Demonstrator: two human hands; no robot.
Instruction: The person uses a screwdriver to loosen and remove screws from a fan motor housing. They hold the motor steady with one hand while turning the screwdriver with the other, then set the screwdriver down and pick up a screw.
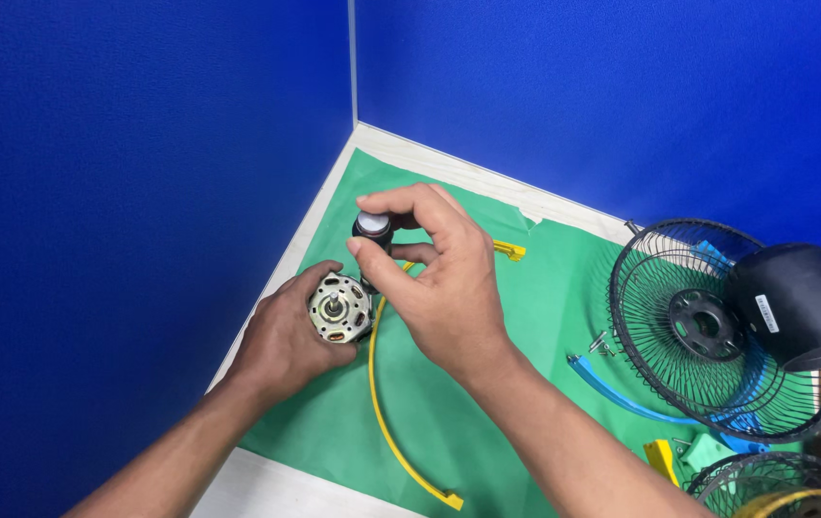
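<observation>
Metal motor (340, 308) half-hidden in left hand (286, 336) | right hand (439, 278) covers capacitor (372, 230)

- The left hand (288, 331) grips a small electric motor (340, 309), shaft end up.
- The right hand (439, 278) pinches a black capacitor (372, 230) just above the motor.
- A yellow curved strip (387, 422) lies on the green mat (545, 307).
- A black fan grille (689, 331) lies to the right.

A single head-worn camera looks steeply down and forward at the bench (267, 494) from close range — forearms enter from the bottom edge — facing into a corner where two blue partition walls (142, 144) meet.
</observation>
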